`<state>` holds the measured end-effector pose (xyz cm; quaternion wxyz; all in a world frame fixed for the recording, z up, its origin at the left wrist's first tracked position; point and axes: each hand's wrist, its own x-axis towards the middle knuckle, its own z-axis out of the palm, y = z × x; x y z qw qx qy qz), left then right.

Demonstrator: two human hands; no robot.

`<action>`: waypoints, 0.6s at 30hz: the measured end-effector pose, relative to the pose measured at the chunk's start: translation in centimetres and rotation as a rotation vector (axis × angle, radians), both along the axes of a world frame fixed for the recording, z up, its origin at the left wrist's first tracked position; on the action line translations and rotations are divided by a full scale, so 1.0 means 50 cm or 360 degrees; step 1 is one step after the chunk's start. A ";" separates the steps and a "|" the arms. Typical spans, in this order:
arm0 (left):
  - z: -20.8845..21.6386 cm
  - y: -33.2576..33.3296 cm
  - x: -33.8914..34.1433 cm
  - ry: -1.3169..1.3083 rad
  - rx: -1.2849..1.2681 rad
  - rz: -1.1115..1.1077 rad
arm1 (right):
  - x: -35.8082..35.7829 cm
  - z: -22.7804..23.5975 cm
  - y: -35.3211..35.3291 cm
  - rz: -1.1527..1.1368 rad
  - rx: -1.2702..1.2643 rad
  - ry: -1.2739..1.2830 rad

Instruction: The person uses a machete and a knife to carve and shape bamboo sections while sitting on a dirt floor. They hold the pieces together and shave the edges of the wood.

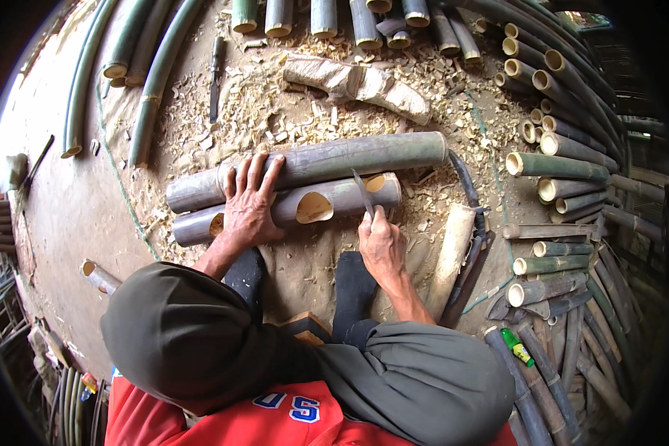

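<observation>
Two bamboo tubes lie side by side across the ground in front of me. The far one is a whole bamboo tube (pixel 349 156); the near one is a bamboo tube with cut openings (pixel 275 212), three of them showing pale inner wood. My left hand (pixel 249 204) spans the near tube, its spread fingertips over the far tube and its thumb on the near side. In my right hand (pixel 383 241) is a knife (pixel 363 192), gripped by a handle mostly hidden in the fist. Its narrow blade points up and away over the near tube, beside the right-hand opening.
Wood shavings (pixel 260 89) litter the ground around a pale, carved log (pixel 357 83). A chisel (pixel 215 78) lies at the far left. Stacked bamboo (pixel 572 149) lines the right side, with a green bottle (pixel 517 346). My feet (pixel 353 286) are close behind the tubes.
</observation>
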<state>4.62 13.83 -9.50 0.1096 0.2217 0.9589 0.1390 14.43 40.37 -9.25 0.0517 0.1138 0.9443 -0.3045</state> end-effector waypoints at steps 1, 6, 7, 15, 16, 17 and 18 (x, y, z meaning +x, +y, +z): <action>-0.006 -0.004 0.002 0.0052 -0.0013 -0.0009 | 0.003 0.005 -0.001 0.0017 0.0035 -0.0019; 0.011 0.002 -0.001 -0.0015 -0.0043 0.0018 | 0.008 0.009 0.009 0.0012 0.0045 -0.0132; 0.015 0.002 -0.001 -0.0059 -0.0012 0.0037 | 0.005 0.010 0.009 -0.0008 0.0010 -0.0143; 0.003 -0.148 -0.020 0.0418 0.0707 0.0390 | 0.034 -0.019 0.079 -0.0782 -0.0899 0.0218; -0.008 -0.195 -0.041 0.0478 0.0586 0.0529 | 0.040 -0.029 0.097 -0.0801 -0.0991 0.0187; -0.016 -0.239 -0.060 0.0547 0.0459 0.0670 | 0.048 -0.057 0.113 -0.0828 -0.0907 0.0167; -0.008 -0.276 -0.068 0.0287 0.0394 0.1001 | 0.050 -0.092 0.123 -0.0828 -0.0848 0.0140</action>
